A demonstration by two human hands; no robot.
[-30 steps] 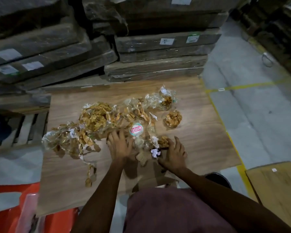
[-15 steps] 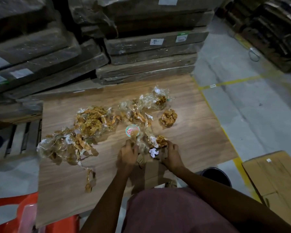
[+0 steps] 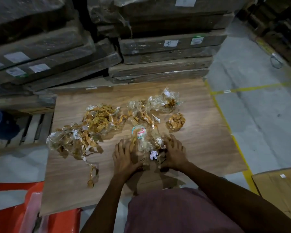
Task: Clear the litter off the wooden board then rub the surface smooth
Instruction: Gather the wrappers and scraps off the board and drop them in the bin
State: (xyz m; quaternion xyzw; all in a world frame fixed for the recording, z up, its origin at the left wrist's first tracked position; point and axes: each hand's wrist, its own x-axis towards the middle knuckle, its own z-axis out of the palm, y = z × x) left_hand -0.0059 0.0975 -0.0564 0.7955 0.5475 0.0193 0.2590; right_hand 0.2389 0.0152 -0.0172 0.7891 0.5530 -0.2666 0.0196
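Observation:
A wooden board lies flat in front of me. Litter of crumpled clear plastic and golden-brown tape is strewn across it, with a round red-and-white label and a separate tape ball at the right. My left hand and my right hand rest on the board with fingers spread, cupped around a small heap of wrappers and a white paper scrap between them. A loose strip of tape trails toward the near left.
Stacks of wrapped boards rise right behind the board. A wooden pallet lies at the left, red plastic at the near left, cardboard at the near right. Grey floor with yellow lines runs along the right.
Both hands have drawn closer together, raking the nearest wrappers into a small heap between them. The camera has shifted slightly; the rest of the litter lies as before.

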